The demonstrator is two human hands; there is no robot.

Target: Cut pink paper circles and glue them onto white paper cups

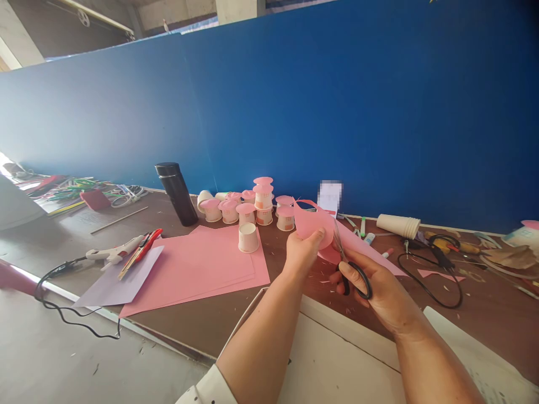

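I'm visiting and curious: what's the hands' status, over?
Left hand holding pink paper. Right hand gripping scissors, blades at the paper. Pink-topped cups beyond; no obvious obstruction.

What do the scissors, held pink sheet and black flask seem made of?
Scissors: grey, slightly shiny blades, likely metal; smooth black handles, probably plastic. Pink sheet: matte, thin-edged and curving, so paper or light card. Black flask: satin with a soft sheen; coated metal or plastic.

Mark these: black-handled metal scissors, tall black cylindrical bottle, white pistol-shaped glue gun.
Black-handled metal scissors (340, 245), head view: on the blades.
Tall black cylindrical bottle (177, 194), head view: mid-body.
White pistol-shaped glue gun (119, 251), head view: on its body.
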